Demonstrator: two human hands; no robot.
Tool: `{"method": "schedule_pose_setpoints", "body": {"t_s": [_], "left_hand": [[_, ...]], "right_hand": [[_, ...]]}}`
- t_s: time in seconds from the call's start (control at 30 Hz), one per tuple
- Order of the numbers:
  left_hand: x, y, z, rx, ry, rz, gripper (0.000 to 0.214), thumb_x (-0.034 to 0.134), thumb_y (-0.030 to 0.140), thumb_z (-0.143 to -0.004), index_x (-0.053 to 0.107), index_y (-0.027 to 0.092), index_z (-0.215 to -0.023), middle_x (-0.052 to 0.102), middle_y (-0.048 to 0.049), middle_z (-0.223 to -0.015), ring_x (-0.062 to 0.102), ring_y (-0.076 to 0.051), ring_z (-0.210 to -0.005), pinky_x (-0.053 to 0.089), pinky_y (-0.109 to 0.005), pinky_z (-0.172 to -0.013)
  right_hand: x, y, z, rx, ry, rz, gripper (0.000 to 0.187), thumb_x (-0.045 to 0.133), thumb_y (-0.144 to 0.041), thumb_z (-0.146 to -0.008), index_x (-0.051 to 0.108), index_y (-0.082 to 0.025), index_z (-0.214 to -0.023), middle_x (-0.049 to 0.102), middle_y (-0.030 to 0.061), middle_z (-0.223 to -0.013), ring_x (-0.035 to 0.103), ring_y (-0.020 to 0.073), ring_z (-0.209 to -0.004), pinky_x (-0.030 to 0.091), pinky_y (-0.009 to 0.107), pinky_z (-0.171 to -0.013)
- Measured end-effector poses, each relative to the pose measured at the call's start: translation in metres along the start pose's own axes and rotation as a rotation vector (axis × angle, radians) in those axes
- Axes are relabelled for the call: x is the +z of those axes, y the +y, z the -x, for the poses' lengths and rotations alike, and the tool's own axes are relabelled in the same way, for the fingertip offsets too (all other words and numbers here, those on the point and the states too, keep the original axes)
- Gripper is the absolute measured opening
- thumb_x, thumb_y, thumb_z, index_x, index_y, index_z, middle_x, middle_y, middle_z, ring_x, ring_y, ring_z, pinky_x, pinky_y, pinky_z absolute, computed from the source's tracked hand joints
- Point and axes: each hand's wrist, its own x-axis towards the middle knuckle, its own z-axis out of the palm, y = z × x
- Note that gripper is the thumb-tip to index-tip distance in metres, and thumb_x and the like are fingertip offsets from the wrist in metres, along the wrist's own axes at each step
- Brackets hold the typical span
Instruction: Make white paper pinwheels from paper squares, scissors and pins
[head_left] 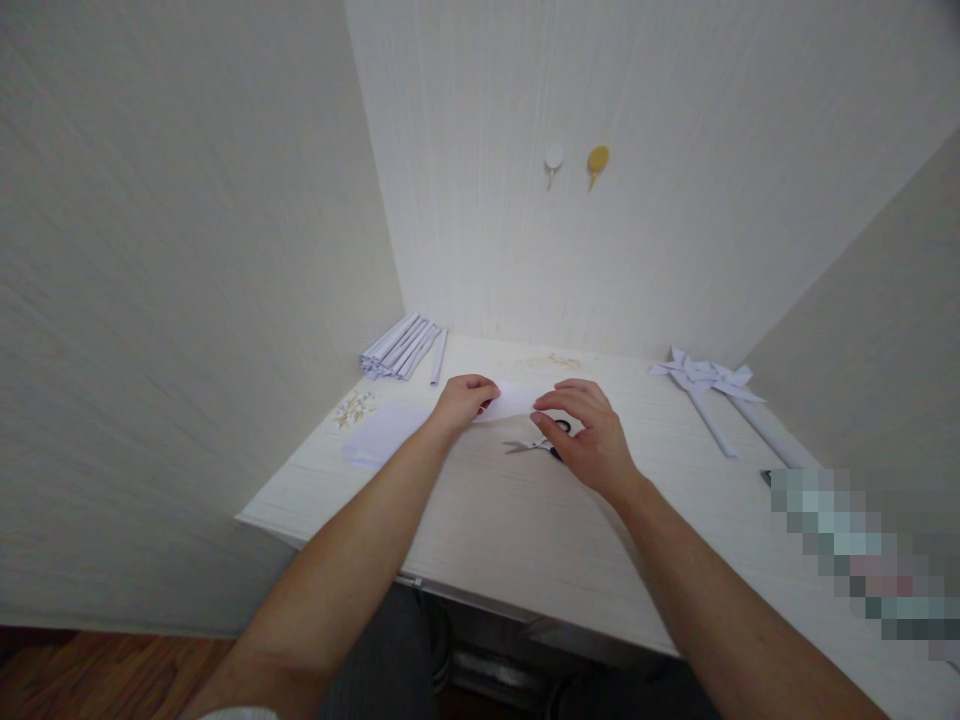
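A small white sheet of paper (514,399) lies on the white table (525,530) between my two hands. My left hand (463,398) pinches its left end with curled fingers. My right hand (589,432) pinches the right end, thumb and fingers bent together. A pair of scissors (534,445) with dark handles lies on the table just under my right hand's fingers, not held.
A bundle of rolled white paper sticks (401,348) lies at the back left. A stack of white sheets (382,435) and small gold pins (355,408) sit left. Two paper pinwheels (705,385) lie at the right. Walls enclose the table on three sides.
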Motion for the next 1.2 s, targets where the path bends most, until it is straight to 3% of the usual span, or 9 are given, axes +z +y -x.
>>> {"method": "schedule_pose_setpoints", "body": {"t_s": [0.53, 0.8, 1.07, 1.2], "left_hand": [[0.0017, 0.0002, 0.0014, 0.006, 0.004, -0.055, 0.013, 0.071, 0.026, -0.058, 0.068, 0.015, -0.065, 0.054, 0.0027, -0.052, 0.042, -0.01, -0.05, 0.03, -0.025, -0.051], [0.0013, -0.0002, 0.0012, 0.018, -0.005, -0.079, 0.011, 0.07, 0.026, -0.06, 0.067, 0.016, -0.064, 0.052, 0.0031, -0.05, 0.042, -0.01, -0.049, 0.03, -0.026, -0.051], [0.0023, -0.0056, -0.0014, 0.053, -0.054, -0.072, 0.012, 0.07, 0.027, -0.06, 0.067, 0.016, -0.065, 0.054, 0.0027, -0.052, 0.042, -0.01, -0.05, 0.03, -0.026, -0.052], [0.005, 0.0012, 0.005, 0.114, -0.145, -0.047, 0.013, 0.072, 0.027, -0.06, 0.068, 0.016, -0.066, 0.059, 0.0013, -0.059, 0.047, -0.011, -0.057, 0.035, -0.026, -0.058]], "right_hand": [[0.0004, -0.0018, -0.0015, -0.032, -0.01, 0.042, 0.003, 0.07, -0.027, -0.091, 0.073, -0.029, -0.092, 0.077, 0.0034, -0.093, 0.064, 0.0284, -0.104, 0.049, 0.05, -0.097], [0.0016, -0.0048, 0.0007, -0.007, -0.072, -0.037, 0.009, 0.065, -0.027, -0.094, 0.073, -0.028, -0.098, 0.075, 0.0058, -0.093, 0.065, 0.0256, -0.095, 0.052, 0.045, -0.089], [0.0022, -0.0059, 0.001, 0.01, -0.11, -0.033, 0.012, 0.061, -0.029, -0.097, 0.072, -0.025, -0.093, 0.073, 0.0066, -0.087, 0.064, 0.0251, -0.088, 0.052, 0.043, -0.081], [0.0034, -0.0032, 0.0014, 0.032, -0.136, -0.013, 0.014, 0.06, -0.03, -0.098, 0.071, -0.025, -0.091, 0.072, 0.0062, -0.083, 0.063, 0.0248, -0.084, 0.051, 0.042, -0.078]]}}
